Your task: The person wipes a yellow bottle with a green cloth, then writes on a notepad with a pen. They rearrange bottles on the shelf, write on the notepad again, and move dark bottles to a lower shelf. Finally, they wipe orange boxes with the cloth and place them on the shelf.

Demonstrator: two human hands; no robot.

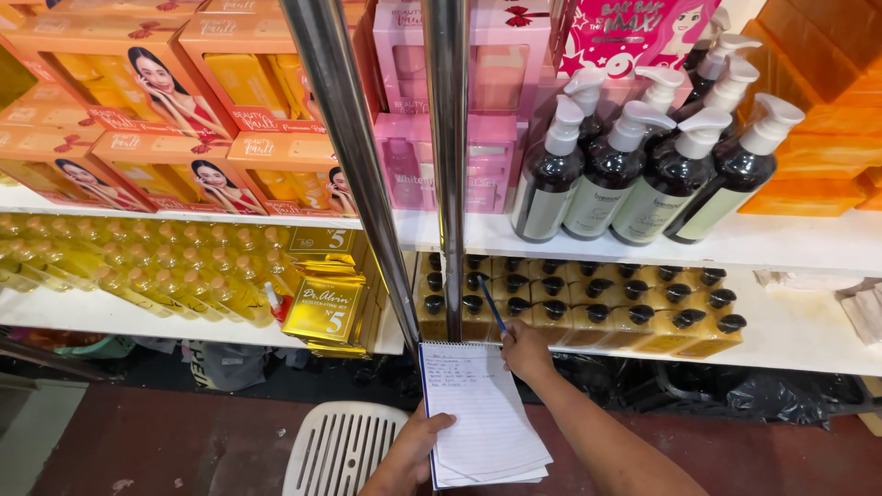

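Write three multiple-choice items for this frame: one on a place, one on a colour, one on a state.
1. Where do the dark pump bottles stand?
A. upper shelf, right
B. floor
C. on the chair

2. What colour are the caps of the small yellow bottles behind the pen?
A. white
B. black
C. red

3. What is the right hand doing?
A. resting empty
B. holding a blue pen
C. gripping a pump bottle

Answers: 1 A, they sit on the upper white shelf. 2 B, every cap looks black. 3 B, the pen rises from its grip above the notepad, which the left hand steadies.
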